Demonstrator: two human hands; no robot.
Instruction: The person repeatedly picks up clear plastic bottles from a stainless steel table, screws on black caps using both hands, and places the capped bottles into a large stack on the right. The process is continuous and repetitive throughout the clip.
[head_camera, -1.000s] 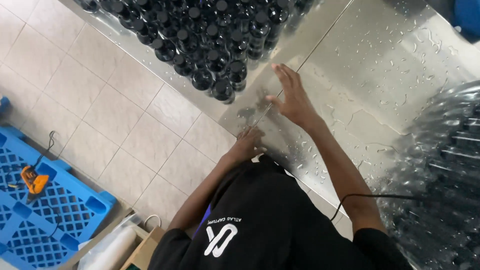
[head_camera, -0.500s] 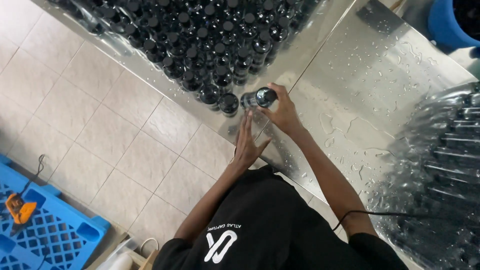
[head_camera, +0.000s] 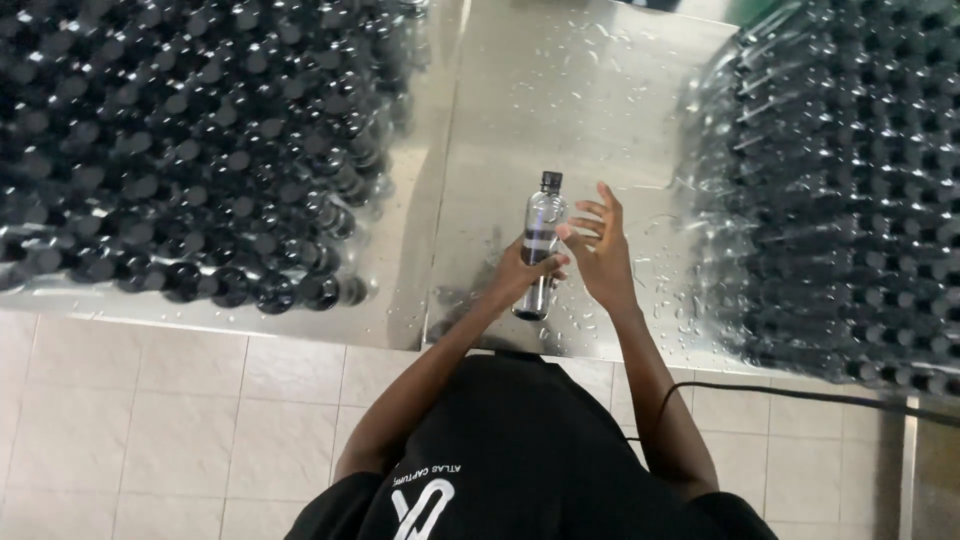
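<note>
My left hand (head_camera: 522, 276) grips a clear plastic bottle (head_camera: 541, 222) with a black cap around its lower half, holding it tilted over the wet steel table (head_camera: 590, 100). My right hand (head_camera: 600, 250) is beside the bottle on its right, fingers spread apart, fingertips close to or touching the bottle's middle. It holds nothing.
A dense crowd of black-capped bottles (head_camera: 190, 150) fills the table's left side. Another mass of the same bottles (head_camera: 840, 190) lies at the right. A black cable (head_camera: 800, 395) runs across the tiled floor (head_camera: 170, 430) below the table edge.
The camera view has turned and moved over the table. The bottle went from my right hand at the edge of the bottle crowd into my left hand, and my right hand has opened.
</note>
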